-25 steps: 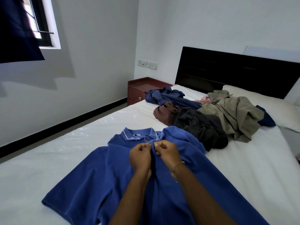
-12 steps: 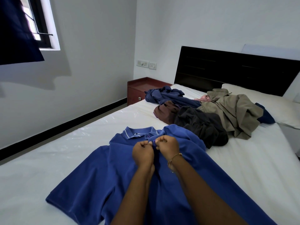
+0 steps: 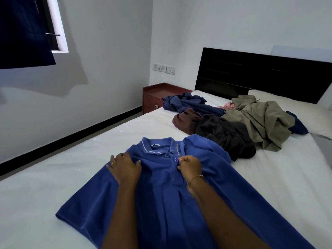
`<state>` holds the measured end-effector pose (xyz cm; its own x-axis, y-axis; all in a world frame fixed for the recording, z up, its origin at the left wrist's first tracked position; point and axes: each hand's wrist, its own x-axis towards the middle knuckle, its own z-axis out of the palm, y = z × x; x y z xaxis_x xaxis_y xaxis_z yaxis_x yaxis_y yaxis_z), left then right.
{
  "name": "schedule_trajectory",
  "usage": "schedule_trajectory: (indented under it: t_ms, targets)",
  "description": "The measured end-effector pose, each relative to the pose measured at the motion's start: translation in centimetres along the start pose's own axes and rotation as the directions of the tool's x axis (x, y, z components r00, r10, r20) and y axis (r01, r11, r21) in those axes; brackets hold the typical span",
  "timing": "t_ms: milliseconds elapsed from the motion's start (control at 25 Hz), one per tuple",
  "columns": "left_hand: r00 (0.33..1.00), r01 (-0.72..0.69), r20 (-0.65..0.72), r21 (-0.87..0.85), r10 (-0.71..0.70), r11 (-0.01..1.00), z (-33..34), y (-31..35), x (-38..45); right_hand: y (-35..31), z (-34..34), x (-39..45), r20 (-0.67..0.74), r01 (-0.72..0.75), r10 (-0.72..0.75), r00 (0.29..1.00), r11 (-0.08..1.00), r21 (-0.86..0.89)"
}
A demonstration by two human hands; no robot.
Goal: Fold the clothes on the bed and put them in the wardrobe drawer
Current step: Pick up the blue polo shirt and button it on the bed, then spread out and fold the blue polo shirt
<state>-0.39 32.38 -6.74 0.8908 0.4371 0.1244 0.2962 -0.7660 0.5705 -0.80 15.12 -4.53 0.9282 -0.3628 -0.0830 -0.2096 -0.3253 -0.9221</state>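
White-walled bedroom, bed (image 3: pixel 269 186) taking most of the view. Blue polo shirt (image 3: pixel 161 203) is lying flat, front up, near the bed's foot, likely spread out for folding. Left hand (image 3: pixel 125 169) is pressing fingers spread on the shirt's shoulder, probably smoothing it. Right hand (image 3: pixel 189 166) is pinching the placket beside the button (image 3: pixel 176 159). Unfolded clothes pile (image 3: pixel 233 123) is waiting near the pillow (image 3: pixel 296 112). Wardrobe drawer not visible; nightstand (image 3: pixel 156 97) drawer is sitting closed.

Dim, bluish daylight enters from the dark-framed window (image 3: pixel 53 24) at upper left; soft wall shadows, sharp focus, wide-angle bending at edges.
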Motion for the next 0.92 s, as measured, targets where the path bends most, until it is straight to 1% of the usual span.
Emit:
schedule_trajectory:
  t_ms: [40, 120, 200, 280, 360, 400, 440, 480, 520, 560, 640, 720, 840, 880, 920]
  targets:
    - [0.998, 0.015, 0.053, 0.081, -0.019, 0.997, 0.1, -1.0, 0.4, 0.1, 0.1, 0.0, 0.022, -0.024, 0.024, 0.999, 0.999, 0.030]
    - [0.990, 0.067, 0.115, 0.122, -0.081, 0.990, 0.5, -2.5, 0.9, 0.6, 0.1, 0.1, 0.017, -0.049, 0.048, 0.999, 0.997, 0.063]
    - [0.987, 0.102, 0.113, 0.133, -0.117, 0.986, 0.4, -3.4, 1.2, 1.4, 0.2, 0.6, -0.044, -0.051, 0.055, 0.998, 0.996, 0.070]
    - [0.982, 0.161, 0.088, 0.082, -0.168, 0.984, -0.2, -3.4, 1.6, 1.6, 0.5, 0.6, -0.094, -0.046, 0.053, 0.994, 0.996, 0.077]
    - [0.964, 0.240, 0.119, -0.008, -0.237, 0.971, -0.9, -2.7, 1.5, 1.4, 1.0, 0.3, -0.106, -0.031, 0.040, 0.994, 0.996, 0.086]
    - [0.951, 0.283, 0.160, -0.111, -0.264, 0.953, -1.2, -2.0, 1.3, 1.1, 1.3, 0.0, -0.098, -0.013, 0.022, 0.995, 0.996, 0.090]
    - [0.937, 0.323, 0.221, -0.255, -0.271, 0.911, -1.6, -1.0, 0.8, 0.7, 1.7, -0.3, -0.085, 0.018, -0.010, 0.996, 0.996, 0.092]
    - [0.927, 0.350, 0.280, -0.396, -0.251, 0.849, -1.9, 0.1, 0.3, 0.2, 2.1, -0.8, -0.071, 0.052, -0.046, 0.996, 0.995, 0.086]
    - [0.928, 0.338, 0.317, -0.501, -0.195, 0.797, -2.3, 1.4, -0.3, -0.4, 2.5, -1.3, -0.057, 0.089, -0.084, 0.995, 0.992, 0.087]
    - [0.934, 0.300, 0.336, -0.566, -0.118, 0.768, -2.8, 2.8, -0.9, -1.2, 2.9, -1.7, -0.044, 0.117, -0.113, 0.993, 0.987, 0.107]
    - [0.920, 0.254, 0.388, -0.687, 0.049, 0.681, -4.6, 5.5, -2.2, -3.2, 3.2, -2.5, -0.014, 0.151, -0.152, 0.988, 0.962, 0.228]
    - [0.858, 0.286, 0.467, -0.781, 0.214, 0.556, -6.7, 7.4, -3.8, -5.0, 2.6, -3.0, 0.061, 0.118, -0.147, 0.987, 0.932, 0.342]
    - [0.763, 0.342, 0.507, -0.843, 0.402, 0.415, -8.3, 8.3, -5.8, -6.8, 0.1, -4.2, 0.199, -0.026, -0.068, 0.978, 0.900, 0.434]
    - [0.739, 0.385, 0.510, -0.856, 0.440, 0.345, -8.4, 8.4, -6.5, -7.3, -0.8, -4.9, 0.226, -0.049, -0.062, 0.972, 0.890, 0.454]
    - [0.725, 0.451, 0.511, -0.859, 0.462, 0.244, -8.6, 8.6, -7.2, -7.8, -2.1, -5.5, 0.225, -0.040, -0.069, 0.972, 0.893, 0.449]
